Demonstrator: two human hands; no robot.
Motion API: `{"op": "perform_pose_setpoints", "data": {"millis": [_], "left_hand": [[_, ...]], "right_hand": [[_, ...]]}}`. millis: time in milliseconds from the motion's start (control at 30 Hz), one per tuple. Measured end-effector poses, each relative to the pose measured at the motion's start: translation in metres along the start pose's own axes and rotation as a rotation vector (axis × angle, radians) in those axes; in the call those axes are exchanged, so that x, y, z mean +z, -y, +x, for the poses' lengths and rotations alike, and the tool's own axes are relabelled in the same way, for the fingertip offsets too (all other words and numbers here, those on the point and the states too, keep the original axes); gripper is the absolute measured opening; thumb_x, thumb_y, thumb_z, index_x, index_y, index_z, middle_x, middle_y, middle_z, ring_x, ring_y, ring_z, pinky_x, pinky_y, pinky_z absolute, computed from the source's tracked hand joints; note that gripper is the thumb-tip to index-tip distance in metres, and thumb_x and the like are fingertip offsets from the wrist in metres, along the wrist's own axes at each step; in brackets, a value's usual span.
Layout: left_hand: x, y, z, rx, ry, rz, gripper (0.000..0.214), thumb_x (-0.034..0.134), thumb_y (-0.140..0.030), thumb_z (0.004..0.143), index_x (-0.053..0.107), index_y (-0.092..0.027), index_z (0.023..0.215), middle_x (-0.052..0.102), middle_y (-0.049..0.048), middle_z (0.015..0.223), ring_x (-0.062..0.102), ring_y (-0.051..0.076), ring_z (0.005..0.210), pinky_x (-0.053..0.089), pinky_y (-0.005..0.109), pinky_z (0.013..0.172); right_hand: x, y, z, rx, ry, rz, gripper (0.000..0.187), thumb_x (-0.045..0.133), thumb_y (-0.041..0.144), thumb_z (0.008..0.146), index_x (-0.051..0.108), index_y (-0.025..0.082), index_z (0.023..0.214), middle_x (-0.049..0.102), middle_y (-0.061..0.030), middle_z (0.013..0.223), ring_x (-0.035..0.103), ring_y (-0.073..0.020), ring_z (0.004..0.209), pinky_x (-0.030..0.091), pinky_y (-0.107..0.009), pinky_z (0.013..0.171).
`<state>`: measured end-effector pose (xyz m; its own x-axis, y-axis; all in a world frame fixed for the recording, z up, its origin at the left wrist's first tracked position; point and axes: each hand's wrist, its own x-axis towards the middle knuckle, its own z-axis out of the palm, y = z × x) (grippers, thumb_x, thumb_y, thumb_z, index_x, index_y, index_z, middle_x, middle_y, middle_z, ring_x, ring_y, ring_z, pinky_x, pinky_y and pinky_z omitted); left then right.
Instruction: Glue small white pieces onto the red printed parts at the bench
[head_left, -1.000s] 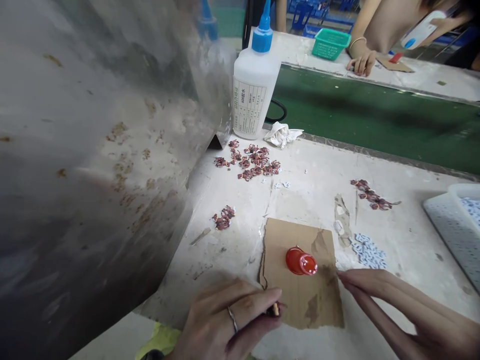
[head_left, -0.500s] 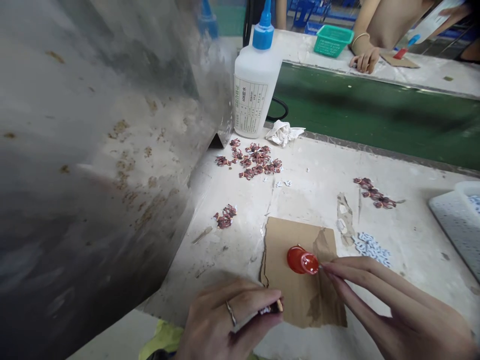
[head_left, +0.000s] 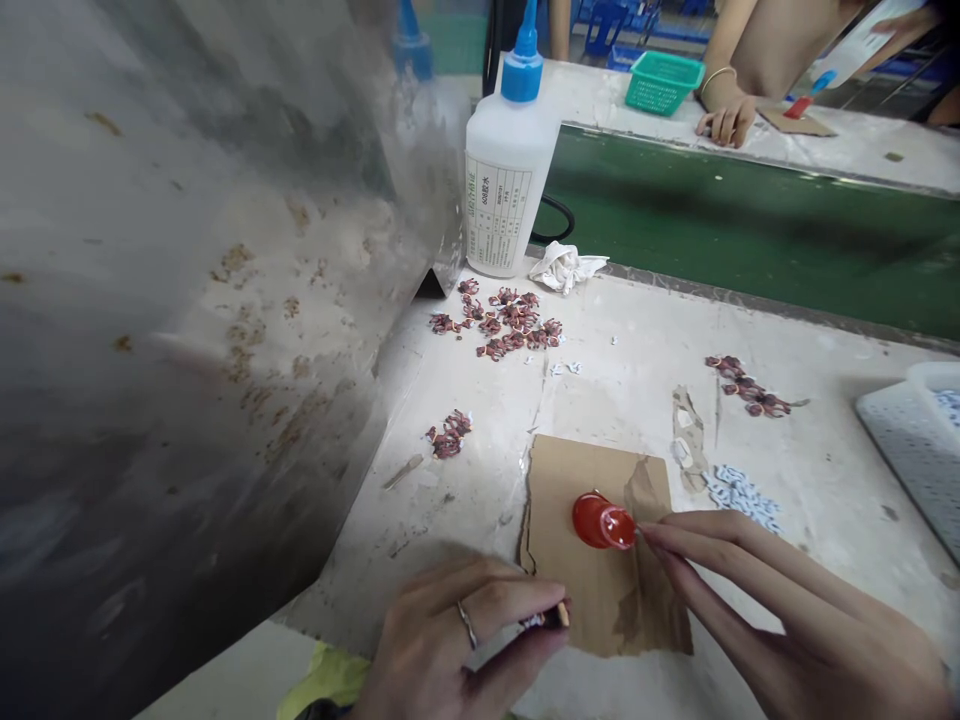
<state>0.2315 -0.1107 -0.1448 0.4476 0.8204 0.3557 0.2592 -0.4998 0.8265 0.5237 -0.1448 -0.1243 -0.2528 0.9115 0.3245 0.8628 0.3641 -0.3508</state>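
My left hand (head_left: 457, 630), with a ring on one finger, pinches a small brown figurine (head_left: 555, 615) over the near edge of a square of cardboard (head_left: 581, 465). Most of the figurine is hidden by the fingers. A small red cup (head_left: 591, 520) of shiny liquid stands tilted on the cardboard, its mouth towards my right hand (head_left: 780, 600). Thumb and fingertips of that hand are closed at the cup's rim on something too small to make out. Just beyond it lies a pile of small pale-blue pieces (head_left: 742, 495).
Brown figurines lie in groups at the back (head_left: 517, 320), left (head_left: 450, 435) and right (head_left: 746, 385). A glue bottle (head_left: 502, 190) stands beside a large metal panel (head_left: 225, 300) on the left. A white basket (head_left: 911, 440) is at right. Across the green divider (head_left: 712, 210), another person's hand (head_left: 727, 120) rests.
Both hands stay almost still, my left hand shifting very slightly right with the figurine. The view has moved a little; the cup and piles stay in place.
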Motion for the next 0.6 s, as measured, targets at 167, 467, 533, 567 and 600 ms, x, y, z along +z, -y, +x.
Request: {"op": "perform_pose_setpoints", "data": {"millis": [167, 467, 533, 567, 600], "left_hand": [[-0.001, 0.001, -0.001, 0.017, 0.001, -0.002, 0.016, 0.075, -0.022, 0.111, 0.076, -0.021, 0.127, 0.088, -0.0008, 0.103, 0.085, 0.007, 0.089, 0.067, 0.009, 0.092], [0.0, -0.001, 0.005, 0.023, -0.004, -0.003, 0.013, 0.073, -0.024, 0.113, 0.075, -0.021, 0.126, 0.088, 0.0002, 0.102, 0.086, 0.007, 0.088, 0.067, 0.009, 0.09], [0.001, -0.001, 0.006, 0.037, -0.009, -0.02, 0.014, 0.074, -0.023, 0.112, 0.076, -0.02, 0.126, 0.088, 0.001, 0.101, 0.086, 0.008, 0.086, 0.068, 0.01, 0.088], [0.001, -0.002, 0.006, 0.042, -0.011, -0.032, 0.016, 0.075, -0.022, 0.111, 0.076, -0.019, 0.127, 0.088, 0.0018, 0.101, 0.086, 0.009, 0.086, 0.069, 0.011, 0.087], [0.001, -0.003, 0.006, 0.048, -0.018, -0.047, 0.018, 0.077, -0.022, 0.11, 0.077, -0.018, 0.127, 0.088, 0.0029, 0.101, 0.086, 0.01, 0.085, 0.07, 0.012, 0.086]], "right_hand": [[-0.003, 0.003, 0.0, -0.007, 0.013, -0.012, 0.024, 0.063, 0.021, 0.115, 0.074, 0.031, 0.133, 0.084, 0.0029, 0.127, 0.086, -0.0083, 0.101, 0.065, -0.011, 0.095], [-0.002, 0.001, 0.001, -0.019, -0.006, -0.02, 0.026, 0.065, 0.017, 0.113, 0.075, 0.028, 0.133, 0.083, 0.0009, 0.128, 0.086, -0.01, 0.102, 0.065, -0.012, 0.096], [-0.005, 0.003, -0.004, -0.028, -0.038, -0.011, 0.029, 0.067, 0.015, 0.11, 0.075, 0.028, 0.134, 0.084, 0.0013, 0.124, 0.087, -0.0111, 0.101, 0.066, -0.012, 0.094], [-0.006, 0.005, -0.007, -0.013, -0.046, 0.005, 0.03, 0.068, 0.016, 0.109, 0.076, 0.029, 0.134, 0.085, 0.002, 0.122, 0.087, -0.0116, 0.1, 0.066, -0.012, 0.093], [-0.006, 0.007, -0.009, 0.014, -0.06, 0.031, 0.029, 0.069, 0.017, 0.108, 0.077, 0.03, 0.133, 0.085, 0.0024, 0.12, 0.087, -0.0123, 0.099, 0.067, -0.013, 0.091]]}}
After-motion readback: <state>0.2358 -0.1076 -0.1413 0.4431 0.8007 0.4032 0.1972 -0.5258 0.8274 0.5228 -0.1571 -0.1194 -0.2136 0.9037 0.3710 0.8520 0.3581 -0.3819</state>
